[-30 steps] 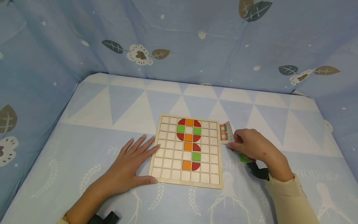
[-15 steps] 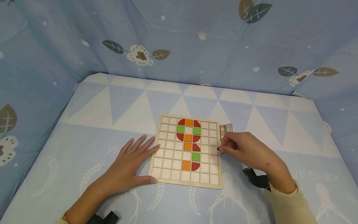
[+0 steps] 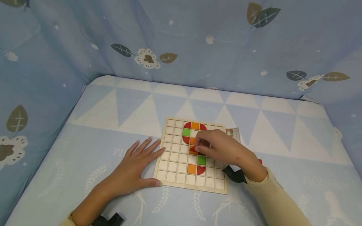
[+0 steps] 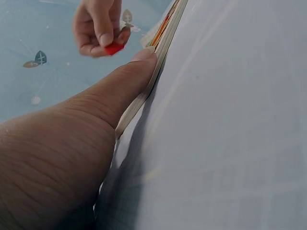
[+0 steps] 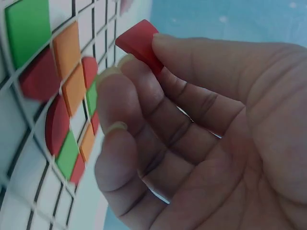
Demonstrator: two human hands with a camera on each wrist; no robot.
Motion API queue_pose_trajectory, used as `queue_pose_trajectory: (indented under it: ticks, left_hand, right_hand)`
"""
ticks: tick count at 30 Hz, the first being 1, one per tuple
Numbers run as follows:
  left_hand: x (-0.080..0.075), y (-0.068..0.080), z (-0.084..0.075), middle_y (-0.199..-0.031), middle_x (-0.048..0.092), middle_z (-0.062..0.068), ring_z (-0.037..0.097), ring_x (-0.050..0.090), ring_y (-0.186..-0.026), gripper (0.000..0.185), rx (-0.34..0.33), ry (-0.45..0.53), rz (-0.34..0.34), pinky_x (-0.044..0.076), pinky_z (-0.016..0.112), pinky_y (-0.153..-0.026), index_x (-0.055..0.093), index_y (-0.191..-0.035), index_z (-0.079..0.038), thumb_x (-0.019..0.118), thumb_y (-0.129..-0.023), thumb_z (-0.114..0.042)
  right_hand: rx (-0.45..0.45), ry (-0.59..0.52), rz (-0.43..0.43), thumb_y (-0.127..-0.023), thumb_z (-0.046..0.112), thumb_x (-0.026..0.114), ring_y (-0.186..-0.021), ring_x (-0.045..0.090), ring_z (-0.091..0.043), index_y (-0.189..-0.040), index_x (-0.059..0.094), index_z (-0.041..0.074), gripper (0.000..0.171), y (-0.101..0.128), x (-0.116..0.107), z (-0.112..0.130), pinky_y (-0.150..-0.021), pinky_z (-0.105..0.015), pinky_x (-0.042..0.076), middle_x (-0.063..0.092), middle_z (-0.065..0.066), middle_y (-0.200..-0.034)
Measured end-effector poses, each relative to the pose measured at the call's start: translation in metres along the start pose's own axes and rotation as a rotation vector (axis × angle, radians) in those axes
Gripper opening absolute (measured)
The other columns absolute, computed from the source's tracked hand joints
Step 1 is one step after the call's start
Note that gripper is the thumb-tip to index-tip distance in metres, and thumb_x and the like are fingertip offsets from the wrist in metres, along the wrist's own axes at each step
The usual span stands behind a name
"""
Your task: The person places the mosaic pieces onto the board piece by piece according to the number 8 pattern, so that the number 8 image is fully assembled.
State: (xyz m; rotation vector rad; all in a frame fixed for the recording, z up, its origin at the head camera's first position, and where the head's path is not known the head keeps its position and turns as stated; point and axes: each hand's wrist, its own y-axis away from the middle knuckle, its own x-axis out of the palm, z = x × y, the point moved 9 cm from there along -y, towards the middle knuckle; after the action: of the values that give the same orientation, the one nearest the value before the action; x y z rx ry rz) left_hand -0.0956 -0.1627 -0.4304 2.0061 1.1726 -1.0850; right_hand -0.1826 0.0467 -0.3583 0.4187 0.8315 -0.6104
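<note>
A wooden grid board (image 3: 175, 179) lies on the blue cloth, with red, orange and green tiles set in its middle columns. My right hand (image 3: 215, 146) hovers over the board's centre and pinches a small red tile (image 5: 139, 43) between thumb and fingers; the same red tile (image 4: 114, 48) shows in the left wrist view. My left hand (image 3: 135, 168) lies flat on the cloth, its fingers straight, with fingertips and thumb (image 4: 139, 64) against the board's left edge (image 4: 158, 57).
A small printed pattern card (image 3: 234, 133) lies just right of the board's top corner. A red piece (image 3: 260, 161) peeks out beside my right wrist. Blue patterned fabric walls (image 3: 198, 40) close in the back and both sides.
My right hand has moved left from the card and loose pieces beside the board to over the board's centre, now carrying a red tile. The left hand has stayed put.
</note>
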Motion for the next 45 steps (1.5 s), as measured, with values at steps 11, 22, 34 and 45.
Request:
queue_pose_trajectory:
  ticks: [11,22,34,45]
  left_hand:
    - [0.002,-0.001,0.000,-0.174,0.012,-0.011,0.020,-0.001,-0.161,0.104,-0.007,-0.001,0.007,-0.002,0.053,-0.126,0.029,-0.166,-0.036,0.072,-0.081,-0.076]
    - [-0.001,-0.001,0.001,-0.174,0.011,-0.011,0.020,-0.001,-0.161,0.104,0.008,-0.009,0.001,-0.003,0.051,-0.126,0.028,-0.167,-0.035,0.071,-0.082,-0.076]
    - [0.001,-0.001,0.000,-0.174,0.012,-0.011,0.020,0.000,-0.161,0.104,-0.003,-0.012,0.004,-0.002,0.052,-0.126,0.029,-0.166,-0.035,0.073,-0.081,-0.075]
    - [0.001,-0.001,0.001,-0.174,0.011,-0.011,0.020,-0.001,-0.161,0.105,-0.008,-0.014,0.001,-0.003,0.051,-0.126,0.028,-0.166,-0.036,0.073,-0.080,-0.076]
  right_hand:
    - [-0.014,0.074,0.004,-0.101,0.014,0.070,-0.077,0.056,-0.009,-0.097,0.071,0.018,0.005,-0.030,0.020,0.001,-0.075,-0.029,0.051,0.064,0.013,-0.090]
    - [0.012,0.126,0.016,-0.101,0.012,0.071,-0.079,0.053,-0.010,-0.093,0.071,0.017,0.009,-0.031,0.033,0.006,-0.074,-0.028,0.050,0.061,0.010,-0.087]
    - [0.044,0.258,-0.042,-0.099,0.008,0.071,-0.071,0.053,-0.012,-0.082,0.069,0.016,0.019,-0.028,0.040,0.015,-0.065,-0.025,0.049,0.058,0.007,-0.083]
    - [0.058,0.121,-0.119,-0.099,0.012,0.073,-0.098,0.065,-0.014,-0.121,0.075,0.010,0.022,0.020,0.015,0.007,-0.090,-0.038,0.057,0.073,0.002,-0.114]
